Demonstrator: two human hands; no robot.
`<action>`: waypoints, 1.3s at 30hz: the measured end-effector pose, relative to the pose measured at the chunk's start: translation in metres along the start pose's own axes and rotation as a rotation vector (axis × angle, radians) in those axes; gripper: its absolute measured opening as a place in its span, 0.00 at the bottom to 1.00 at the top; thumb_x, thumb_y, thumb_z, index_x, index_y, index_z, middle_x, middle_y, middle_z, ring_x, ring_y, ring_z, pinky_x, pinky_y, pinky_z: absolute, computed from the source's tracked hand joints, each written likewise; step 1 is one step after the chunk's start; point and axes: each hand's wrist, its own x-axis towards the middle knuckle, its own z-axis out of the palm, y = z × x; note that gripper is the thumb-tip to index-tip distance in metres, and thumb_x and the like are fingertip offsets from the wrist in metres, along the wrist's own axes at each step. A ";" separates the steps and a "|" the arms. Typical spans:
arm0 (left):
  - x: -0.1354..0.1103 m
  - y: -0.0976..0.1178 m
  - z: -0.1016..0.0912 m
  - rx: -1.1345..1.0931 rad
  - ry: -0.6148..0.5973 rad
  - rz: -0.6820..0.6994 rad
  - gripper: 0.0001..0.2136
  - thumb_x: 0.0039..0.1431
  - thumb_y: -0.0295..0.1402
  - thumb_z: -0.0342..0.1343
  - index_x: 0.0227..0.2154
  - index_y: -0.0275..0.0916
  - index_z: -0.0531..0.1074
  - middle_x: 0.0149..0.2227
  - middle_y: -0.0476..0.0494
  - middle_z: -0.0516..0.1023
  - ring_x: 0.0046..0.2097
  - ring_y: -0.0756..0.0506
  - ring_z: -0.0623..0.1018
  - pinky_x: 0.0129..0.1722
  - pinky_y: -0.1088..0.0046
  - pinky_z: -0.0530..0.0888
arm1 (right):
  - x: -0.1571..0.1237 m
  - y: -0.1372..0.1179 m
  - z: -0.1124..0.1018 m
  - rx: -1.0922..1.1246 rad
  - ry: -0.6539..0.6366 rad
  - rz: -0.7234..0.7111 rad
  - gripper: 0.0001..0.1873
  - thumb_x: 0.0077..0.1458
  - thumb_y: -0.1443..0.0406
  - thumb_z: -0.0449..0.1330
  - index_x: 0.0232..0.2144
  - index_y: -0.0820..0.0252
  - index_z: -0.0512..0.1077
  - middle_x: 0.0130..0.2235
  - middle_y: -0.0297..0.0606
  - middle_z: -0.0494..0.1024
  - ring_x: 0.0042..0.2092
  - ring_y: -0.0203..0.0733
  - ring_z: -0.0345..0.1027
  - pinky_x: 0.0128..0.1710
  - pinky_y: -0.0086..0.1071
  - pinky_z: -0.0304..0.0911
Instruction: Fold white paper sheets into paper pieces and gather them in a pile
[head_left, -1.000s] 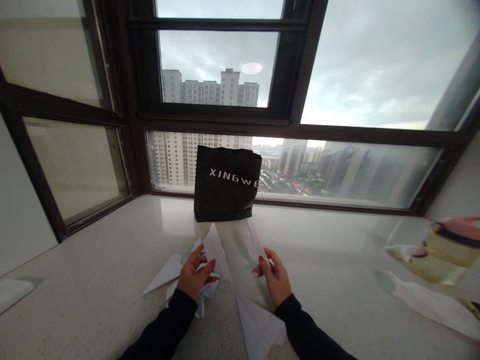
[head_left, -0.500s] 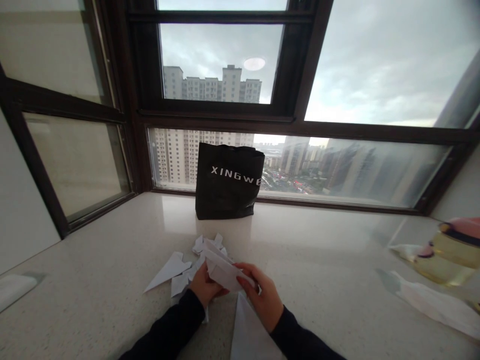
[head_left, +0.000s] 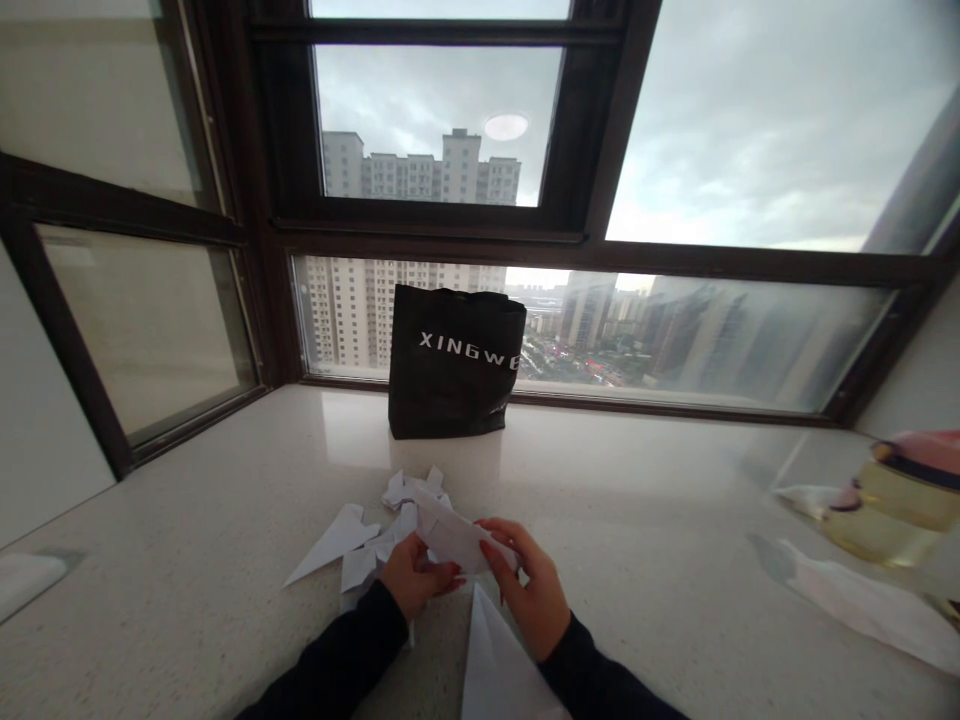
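Both hands grip one folded white paper (head_left: 459,540) just above the stone sill. My left hand (head_left: 417,582) pinches its near left end, fingers closed. My right hand (head_left: 531,590) clasps its right end, fingers curled over the top. A folded paper plane (head_left: 335,542) lies flat on the sill to the left. Crumpled white paper pieces (head_left: 409,492) sit just beyond my hands. Another folded white sheet (head_left: 499,668) lies pointed between my forearms at the near edge.
A black paper bag (head_left: 453,364) with white letters stands at the back against the window. At the far right are a yellowish bottle with a pink cap (head_left: 904,495) and a white plastic wrapper (head_left: 862,602). Dark window frames (head_left: 255,220) close the sill behind and left.
One second ago my hands were apart, each on a separate end of paper held up. They have come together and lowered, and the paper is now folded flat between them.
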 end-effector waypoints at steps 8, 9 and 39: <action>-0.006 0.004 0.006 0.060 -0.107 0.028 0.33 0.27 0.36 0.66 0.41 0.39 0.60 0.43 0.39 0.70 0.35 0.43 0.75 0.31 0.69 0.72 | 0.002 0.009 0.001 -0.032 0.001 0.077 0.15 0.48 0.60 0.51 0.38 0.59 0.67 0.23 0.30 0.64 0.22 0.32 0.59 0.20 0.24 0.56; -0.008 0.005 0.007 0.054 -0.117 0.014 0.33 0.29 0.37 0.65 0.43 0.40 0.59 0.43 0.39 0.70 0.35 0.42 0.75 0.32 0.69 0.72 | 0.002 0.008 0.001 -0.010 0.005 0.088 0.15 0.48 0.59 0.51 0.38 0.59 0.67 0.23 0.30 0.64 0.21 0.32 0.59 0.20 0.24 0.57; -0.006 0.003 0.006 0.016 -0.096 -0.051 0.30 0.38 0.43 0.60 0.45 0.39 0.58 0.30 0.42 0.76 0.33 0.43 0.76 0.35 0.68 0.70 | 0.003 0.012 0.000 -0.121 0.073 0.051 0.14 0.47 0.60 0.53 0.36 0.58 0.70 0.20 0.29 0.63 0.23 0.35 0.58 0.23 0.26 0.55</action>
